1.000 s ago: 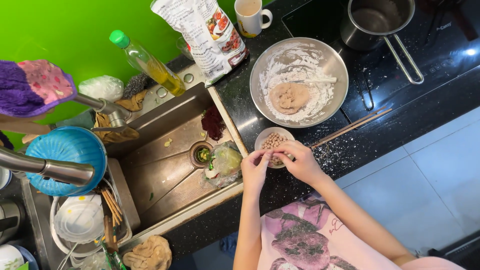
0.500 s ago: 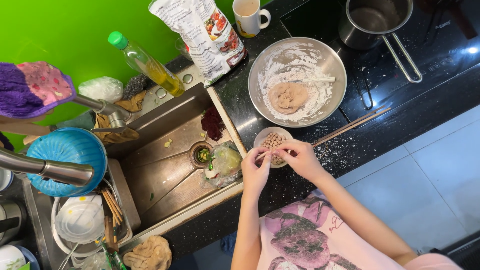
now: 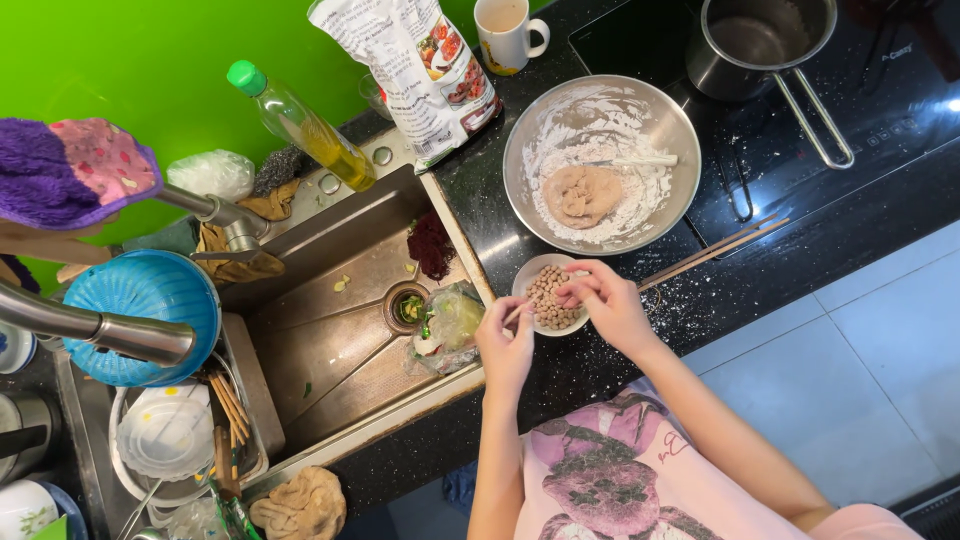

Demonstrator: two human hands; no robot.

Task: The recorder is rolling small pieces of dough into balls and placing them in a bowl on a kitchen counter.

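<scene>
- Right hand (image 3: 608, 303) pinching narrow over small plate (image 3: 527, 281) of dough balls (image 3: 548, 297), frame centre.
- Left hand (image 3: 505, 345) curling narrow beside plate; contents indiscernible.
- Dough bowl (image 3: 600, 163) sitting above on bench (image 3: 800, 240).

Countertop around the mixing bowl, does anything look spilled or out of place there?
Yes. White flour is scattered across the black countertop below the metal bowl, around the chopsticks. Scraps and a crumpled plastic bag also lie in the sink near the drain.
</scene>
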